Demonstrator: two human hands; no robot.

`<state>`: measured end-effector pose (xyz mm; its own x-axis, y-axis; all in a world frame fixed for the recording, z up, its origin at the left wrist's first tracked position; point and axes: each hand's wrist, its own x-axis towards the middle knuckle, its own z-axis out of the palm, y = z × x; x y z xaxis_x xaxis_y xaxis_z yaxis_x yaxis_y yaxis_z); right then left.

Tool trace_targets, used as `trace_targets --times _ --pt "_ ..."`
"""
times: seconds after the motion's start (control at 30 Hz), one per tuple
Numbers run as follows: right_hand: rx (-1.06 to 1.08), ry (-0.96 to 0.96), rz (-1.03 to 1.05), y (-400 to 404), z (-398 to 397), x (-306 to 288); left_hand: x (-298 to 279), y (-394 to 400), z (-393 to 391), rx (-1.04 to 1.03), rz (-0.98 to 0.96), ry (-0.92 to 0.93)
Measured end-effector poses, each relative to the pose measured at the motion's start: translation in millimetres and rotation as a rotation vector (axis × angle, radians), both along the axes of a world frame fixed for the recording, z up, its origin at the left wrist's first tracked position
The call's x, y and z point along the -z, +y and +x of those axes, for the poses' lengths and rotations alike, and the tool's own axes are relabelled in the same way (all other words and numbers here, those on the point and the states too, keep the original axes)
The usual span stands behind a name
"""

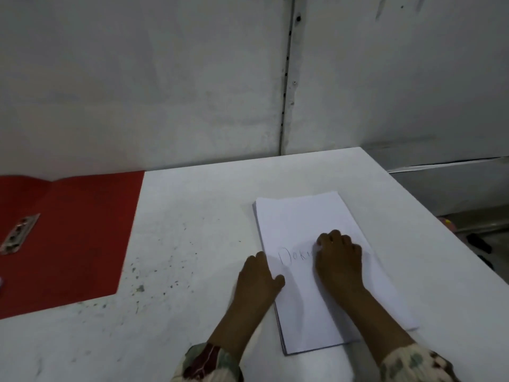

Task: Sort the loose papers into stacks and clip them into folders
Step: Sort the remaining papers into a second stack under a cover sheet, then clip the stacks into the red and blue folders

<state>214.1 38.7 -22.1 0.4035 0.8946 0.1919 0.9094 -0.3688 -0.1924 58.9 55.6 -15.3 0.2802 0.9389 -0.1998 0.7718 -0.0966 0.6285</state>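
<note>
A stack of white papers (308, 224) lies on the white table (192, 216), right of centre, with faint handwriting on the top sheet. My right hand (338, 260) rests palm-down on the middle of the stack, fingers curled over the writing. My left hand (259, 274) sits at the stack's left edge, its thumb touching the paper and its fingers curled against the side. An open red folder (82, 230) lies flat at the far left, with a metal clip (19, 232) on its inner face. Nothing is lifted off the table.
The table's right edge runs diagonally past the stack, with a drop to the floor and dark objects (479, 244) beyond. A grey wall (192, 78) stands directly behind the table. The tabletop between folder and stack is speckled with dark marks.
</note>
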Motion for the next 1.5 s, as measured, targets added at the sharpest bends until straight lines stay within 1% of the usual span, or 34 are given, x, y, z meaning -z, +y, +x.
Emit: trace_targets --times 0.1,0.17,0.23,0.27,0.33,0.43,0.5,0.53,0.63,0.7,0.73,0.77,0.87,0.93,1.03,1.17,1.2,1.3,1.4,1.5 --pt "-0.073 0.029 -0.104 -1 -26 -8 -15 -4 -7 0.023 -0.160 -0.007" --pt "-0.164 0.051 -0.146 -4 -43 -15 -25 -8 -24 0.015 -0.273 -0.005" --pt "-0.246 0.063 -0.229 -10 -60 -16 -35 -16 -48 0.026 -0.298 0.075" --pt "-0.288 0.061 -0.262 -13 -67 -16 -36 -20 -59 0.024 -0.287 0.117" --pt "-0.381 0.050 -0.297 -8 -83 -25 -44 -21 -87 -0.050 -0.238 0.156" --pt "-0.440 0.073 -0.347 4 -103 -31 -48 -17 -121 -0.145 -0.114 0.183" --pt "-0.479 0.022 -0.360 9 -122 -41 -45 -17 -148 -0.223 -0.067 0.226" --pt "-0.521 0.042 -0.402 10 -132 -46 -44 -17 -160 -0.254 -0.037 0.253" --pt "-0.608 0.183 -0.463 17 -168 -47 -45 -9 -195 -0.312 0.056 0.382" --pt "-0.634 0.229 -0.452 25 -192 -45 -44 0 -220 -0.335 0.122 0.414" --pt "-0.641 0.247 -0.439 28 -203 -44 -40 3 -233 -0.312 0.150 0.459" --pt "-0.639 0.270 -0.435 31 -215 -44 -35 6 -245 -0.296 0.159 0.491" --pt "-0.601 0.371 -0.448 39 -254 -44 -21 16 -283 -0.255 0.013 0.528" --pt "-0.561 0.481 -0.448 45 -277 -48 -11 21 -302 -0.251 -0.013 0.532" --pt "-0.427 0.658 -0.426 63 -316 -52 -4 30 -323 -0.253 -0.087 0.469" --pt "-0.188 0.821 -0.370 76 -353 -58 -9 33 -326 -0.259 -0.029 0.391" --pt "-0.126 0.836 -0.381 82 -372 -56 -3 35 -341 -0.245 -0.020 0.389" --pt "-0.073 0.844 -0.382 88 -374 -62 -8 32 -333 -0.239 0.026 0.373" --pt "-0.020 0.792 -0.402 96 -383 -64 -7 33 -342 -0.218 0.078 0.360" --pt "0.072 0.820 -0.391 102 -379 -64 -3 32 -348 -0.197 0.068 0.357"
